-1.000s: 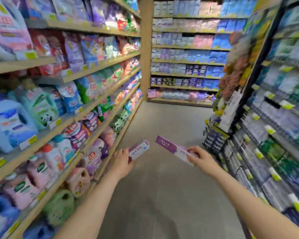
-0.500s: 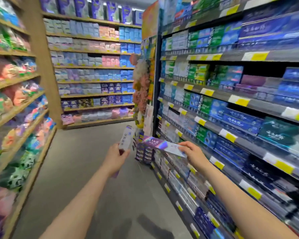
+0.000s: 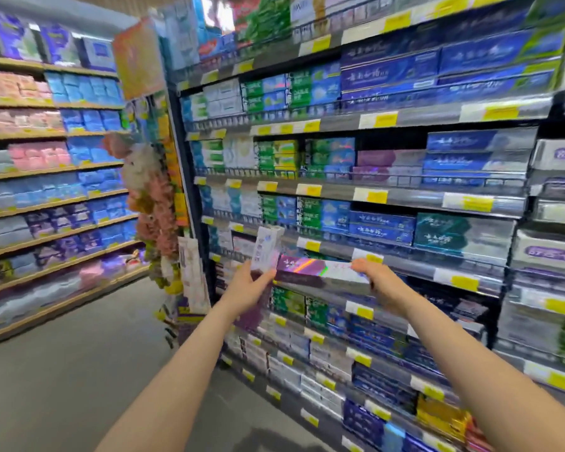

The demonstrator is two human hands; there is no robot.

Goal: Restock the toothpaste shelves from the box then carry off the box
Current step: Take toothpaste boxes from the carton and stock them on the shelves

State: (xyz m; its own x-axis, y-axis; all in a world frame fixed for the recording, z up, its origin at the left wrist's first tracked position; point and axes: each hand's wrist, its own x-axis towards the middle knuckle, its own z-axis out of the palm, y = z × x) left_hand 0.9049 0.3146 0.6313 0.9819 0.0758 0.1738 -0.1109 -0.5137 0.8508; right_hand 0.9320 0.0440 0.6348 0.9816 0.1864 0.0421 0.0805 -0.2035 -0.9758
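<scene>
Shop aisle: price-tagged toothpaste shelves [image 3: 405,119]

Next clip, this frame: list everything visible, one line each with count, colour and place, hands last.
toothpaste carton: one, purple and white, level, held before the shelf edge
second carton: one, white and lilac, upright, left of the first
toothpaste shelves: several tiers, dark with yellow tags, right; blue, green, purple cartons, too many to count
side shelves: several tiers, wooden, left; pink, blue, purple packs
floor: grey, lower left
left hand: grips the second carton
right hand: grips the toothpaste carton's right end
</scene>
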